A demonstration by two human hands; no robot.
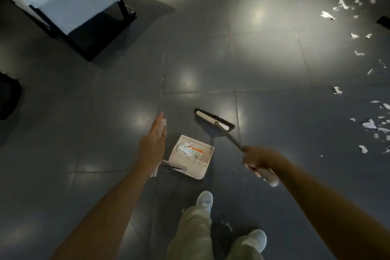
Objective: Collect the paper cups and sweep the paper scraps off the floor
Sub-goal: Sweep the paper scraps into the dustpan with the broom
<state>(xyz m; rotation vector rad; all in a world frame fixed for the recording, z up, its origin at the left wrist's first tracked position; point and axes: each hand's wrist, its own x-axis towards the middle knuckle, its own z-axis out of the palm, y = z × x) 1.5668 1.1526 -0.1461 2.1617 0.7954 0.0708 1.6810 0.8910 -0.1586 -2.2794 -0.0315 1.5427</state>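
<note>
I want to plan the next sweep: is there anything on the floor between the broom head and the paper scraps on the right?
Nothing visible: only bare floor tile lies between the broom and the paper scraps.

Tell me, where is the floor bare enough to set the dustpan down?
Bare tiles stretch between the bin and the broom, and left of the dustpan. Along the right side, scraps litter the floor; it is tight around the shoes.
</note>
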